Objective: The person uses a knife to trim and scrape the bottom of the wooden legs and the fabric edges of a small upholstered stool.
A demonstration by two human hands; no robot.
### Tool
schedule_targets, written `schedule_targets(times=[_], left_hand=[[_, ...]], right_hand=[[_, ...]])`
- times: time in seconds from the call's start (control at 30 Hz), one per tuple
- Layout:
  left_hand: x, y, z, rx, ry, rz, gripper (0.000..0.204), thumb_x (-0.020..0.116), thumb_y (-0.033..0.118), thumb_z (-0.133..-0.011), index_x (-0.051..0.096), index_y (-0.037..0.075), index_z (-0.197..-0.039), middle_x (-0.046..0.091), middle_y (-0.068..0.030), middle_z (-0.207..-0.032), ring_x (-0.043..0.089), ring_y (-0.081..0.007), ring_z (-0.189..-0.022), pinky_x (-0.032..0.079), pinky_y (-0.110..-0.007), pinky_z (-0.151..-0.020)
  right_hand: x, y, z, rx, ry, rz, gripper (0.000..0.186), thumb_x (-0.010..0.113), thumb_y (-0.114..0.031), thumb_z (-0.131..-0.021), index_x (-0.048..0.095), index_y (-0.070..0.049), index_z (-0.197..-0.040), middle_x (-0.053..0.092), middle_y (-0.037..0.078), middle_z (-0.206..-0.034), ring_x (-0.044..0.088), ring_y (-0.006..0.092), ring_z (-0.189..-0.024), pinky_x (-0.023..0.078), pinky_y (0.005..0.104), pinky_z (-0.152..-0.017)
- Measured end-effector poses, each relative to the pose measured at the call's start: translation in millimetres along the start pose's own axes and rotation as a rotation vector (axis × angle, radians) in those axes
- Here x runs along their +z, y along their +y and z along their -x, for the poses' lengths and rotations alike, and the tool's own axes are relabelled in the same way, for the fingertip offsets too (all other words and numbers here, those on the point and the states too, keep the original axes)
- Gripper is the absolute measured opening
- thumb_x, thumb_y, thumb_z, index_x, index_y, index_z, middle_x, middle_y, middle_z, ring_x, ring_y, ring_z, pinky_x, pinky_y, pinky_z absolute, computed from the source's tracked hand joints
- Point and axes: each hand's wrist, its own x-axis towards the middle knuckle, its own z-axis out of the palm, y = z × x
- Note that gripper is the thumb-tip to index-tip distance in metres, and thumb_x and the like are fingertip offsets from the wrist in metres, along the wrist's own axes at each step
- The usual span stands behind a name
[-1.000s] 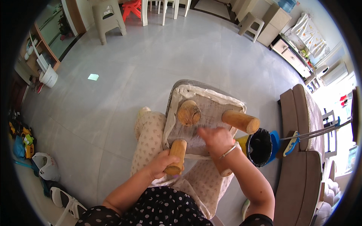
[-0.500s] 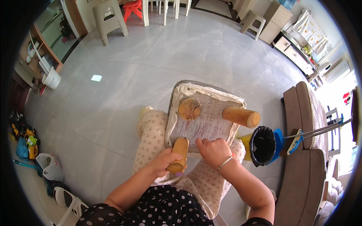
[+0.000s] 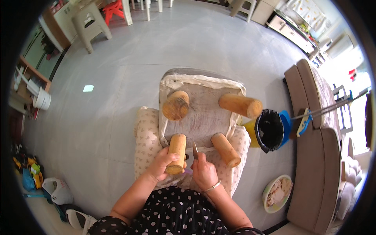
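Note:
An upturned stool with several round wooden legs rests on my patterned trousers; pale fabric lines the underside's rim. My left hand is closed round the near-left leg. My right hand grips a small knife, its blade pointing up beside that leg at the underside's near edge. The near-right leg stands just to the right of this hand. Something purple between my hands is mostly hidden.
A yellow bin with black bag and a blue dustpan stand right, beside a brown sofa. A basin holds pale scraps. Stools and chairs are at the back; toys and bags lie left.
The stool now appears higher in the picture and less covered by my arms. My right hand has moved down and left, and the knife blade now shows. The basin has come into sight.

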Motion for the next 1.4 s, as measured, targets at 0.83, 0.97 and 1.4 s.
schedule_targets(times=[0.83, 0.97, 1.4], left_hand=[[24.7, 12.3, -9.1, -0.103, 0.115, 0.19, 0.05, 0.057, 0.025, -0.082, 0.042, -0.003, -0.12, 0.056, -0.0169, -0.095, 0.057, -0.026, -0.082, 0.05, -0.036, -0.067], [28.9, 17.6, -11.0, -0.109, 0.141, 0.254, 0.048, 0.057, 0.025, -0.082, 0.043, -0.004, -0.117, 0.055, -0.0174, -0.092, 0.057, -0.0259, -0.08, 0.05, -0.035, -0.066], [35.8, 20.1, -16.9, -0.123, 0.186, 0.302, 0.047, 0.057, 0.025, -0.082, 0.043, -0.007, -0.113, 0.054, -0.0181, -0.093, 0.056, -0.0272, -0.079, 0.052, -0.034, -0.066]], right_hand=[[37.3, 22.6, -21.1, -0.07, 0.085, -0.027, 0.021, 0.05, -0.007, -0.079, 0.038, -0.003, -0.095, 0.062, 0.019, -0.065, 0.063, 0.0379, -0.059, 0.049, 0.0472, -0.053], [31.0, 31.8, -9.7, 0.157, 0.224, -0.091, 0.014, 0.049, -0.007, -0.085, 0.038, -0.002, -0.093, 0.059, 0.021, -0.06, 0.06, 0.0406, -0.056, 0.047, 0.0498, -0.049], [39.8, 18.6, -5.2, 0.076, 0.129, 0.032, 0.021, 0.052, -0.004, -0.078, 0.039, -0.003, -0.094, 0.061, 0.016, -0.063, 0.062, 0.0349, -0.054, 0.049, 0.0452, -0.047]])
